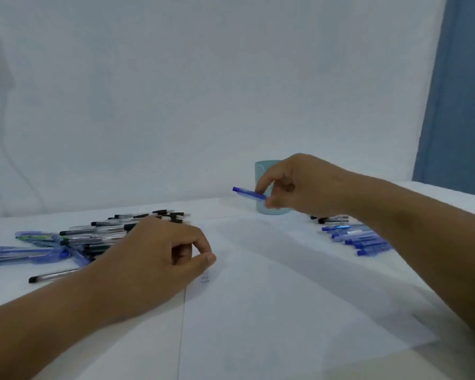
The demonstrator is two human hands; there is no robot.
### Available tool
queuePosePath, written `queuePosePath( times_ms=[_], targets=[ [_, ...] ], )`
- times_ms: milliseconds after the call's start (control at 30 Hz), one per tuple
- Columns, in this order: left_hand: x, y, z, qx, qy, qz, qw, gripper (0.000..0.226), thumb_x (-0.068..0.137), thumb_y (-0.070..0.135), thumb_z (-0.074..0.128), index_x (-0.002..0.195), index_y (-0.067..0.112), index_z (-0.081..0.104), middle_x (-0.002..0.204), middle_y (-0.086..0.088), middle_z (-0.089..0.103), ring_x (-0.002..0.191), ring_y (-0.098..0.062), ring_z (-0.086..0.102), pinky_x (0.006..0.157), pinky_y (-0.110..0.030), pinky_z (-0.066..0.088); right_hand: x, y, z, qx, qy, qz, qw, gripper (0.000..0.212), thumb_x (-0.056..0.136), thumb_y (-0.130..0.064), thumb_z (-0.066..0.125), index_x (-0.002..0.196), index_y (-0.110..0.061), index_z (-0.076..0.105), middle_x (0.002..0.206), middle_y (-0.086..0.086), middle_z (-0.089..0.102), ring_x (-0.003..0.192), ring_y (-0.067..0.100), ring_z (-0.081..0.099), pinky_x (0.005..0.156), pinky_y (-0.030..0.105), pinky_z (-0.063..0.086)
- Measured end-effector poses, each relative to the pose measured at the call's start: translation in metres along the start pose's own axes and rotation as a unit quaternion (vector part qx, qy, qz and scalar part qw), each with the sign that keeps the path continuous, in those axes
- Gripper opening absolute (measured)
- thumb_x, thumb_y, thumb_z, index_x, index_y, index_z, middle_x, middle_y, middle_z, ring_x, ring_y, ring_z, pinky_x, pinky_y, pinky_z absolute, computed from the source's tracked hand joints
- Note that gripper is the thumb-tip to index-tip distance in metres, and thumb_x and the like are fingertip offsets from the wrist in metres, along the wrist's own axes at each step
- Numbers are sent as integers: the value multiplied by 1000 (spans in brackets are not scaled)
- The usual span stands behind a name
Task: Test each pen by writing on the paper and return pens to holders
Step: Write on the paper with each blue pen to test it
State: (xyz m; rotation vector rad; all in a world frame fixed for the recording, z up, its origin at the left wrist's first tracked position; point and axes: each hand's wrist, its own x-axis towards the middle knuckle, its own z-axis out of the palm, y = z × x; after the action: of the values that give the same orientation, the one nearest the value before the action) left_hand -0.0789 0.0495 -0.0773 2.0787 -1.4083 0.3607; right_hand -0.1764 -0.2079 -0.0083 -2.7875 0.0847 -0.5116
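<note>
White wall fills the upper half of the view, with a blue curtain at 2 o'clock, and below them a white tabletop stretches toward me.

My right hand, at 1 o'clock, pinches a blue pen between thumb and fingertips. That grip is clamped on the pen, which is lifted clear of the tabletop, lying nearly level, its free end pointing toward 9 o'clock. It hangs just in front of a pale teal cup, the only holder I can see. I cannot see inside it.

My left hand, at 8 o'clock, rests on the left edge of a white sheet of paper. Its fingers are loosely curled, thumb near forefinger, and the grip holds nothing.

A few small blue test marks sit on the paper just beside my left thumb. Everything else on the sheet looks blank.

At 9 o'clock lies a loose heap of clear-barrelled black pens, with bluish pens beyond them. At 3 o'clock a neater row of blue pens lies on the tabletop beside my right forearm.

Judging by so few marks and so many pens lying out, the task seems early. Most pens appear left to test and return.
</note>
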Motion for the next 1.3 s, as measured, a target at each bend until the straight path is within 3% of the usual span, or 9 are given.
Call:
queuePosePath(
  times_ms=[200,267,367,433,533,700,933,1067,1300],
  targets=[
    [2,1,5,25,-13,24,999,10,86,34,73,82,42,70,52,6,56,48,-13,50,52,-19,41,-10,49,-43,-169,-126,124,970,16,79,-22,84,92,-29,78,93,-4,76,88,16,70,73,30,57],
    [-1,-2,4,31,-8,16,999,3,85,45,71,84,44,69,51,8,56,46,-11,51,52,-21,43,-13,55,-48,-204,-166,148,953,19,77,-20,85,95,-26,79,93,-2,77,88,17,72,68,25,54],
    [-2,-2,0,20,-3,9,1000,39,79,79,53,86,44,69,49,11,52,41,-6,46,46,-19,41,-14,65,-51,-264,-225,179,921,23,78,-23,84,100,-26,79,101,-3,76,96,16,71,82,29,57],
    [-1,-3,1,24,1,9,1000,28,76,68,55,83,44,69,47,11,50,38,-4,42,44,-13,36,-14,67,-49,-294,-260,192,899,24,81,-25,82,104,-29,77,103,-2,76,98,16,70,90,35,57],
    [1,-2,1,41,8,9,999,22,76,60,55,82,43,68,47,10,49,38,-4,42,45,-10,33,-19,59,-50,-271,-214,213,914,24,81,-26,81,105,-27,75,89,-5,72,77,12,67,69,29,54],
    [3,-7,-5,73,19,0,997,3,82,43,73,81,41,70,50,9,53,44,-7,48,49,-15,38,-18,22,-30,-216,-117,88,965,26,87,-6,61,91,-30,70,81,-16,59,79,13,60,65,24,49],
    [8,-30,-45,86,-95,-3,992,7,77,36,78,76,37,71,71,10,64,66,-14,60,61,-28,50,-5,-40,58,-46,-25,-149,987,11,93,-29,63,101,-33,67,86,-23,55,77,-16,47,75,21,45],
    [7,-45,-68,111,-144,-45,982,17,71,46,84,74,36,71,77,15,66,73,-10,62,65,-23,50,-2,-44,83,-51,-10,-188,981,11,93,-36,59,102,-36,65,89,-24,55,84,-10,47,73,16,36],
    [7,-51,-68,135,-157,-99,973,10,78,26,84,76,30,75,72,24,67,71,4,60,63,-10,43,-3,-42,89,-2,-28,-202,979,11,94,-32,60,93,-31,71,92,-19,65,88,7,59,75,15,44]
  ],
)
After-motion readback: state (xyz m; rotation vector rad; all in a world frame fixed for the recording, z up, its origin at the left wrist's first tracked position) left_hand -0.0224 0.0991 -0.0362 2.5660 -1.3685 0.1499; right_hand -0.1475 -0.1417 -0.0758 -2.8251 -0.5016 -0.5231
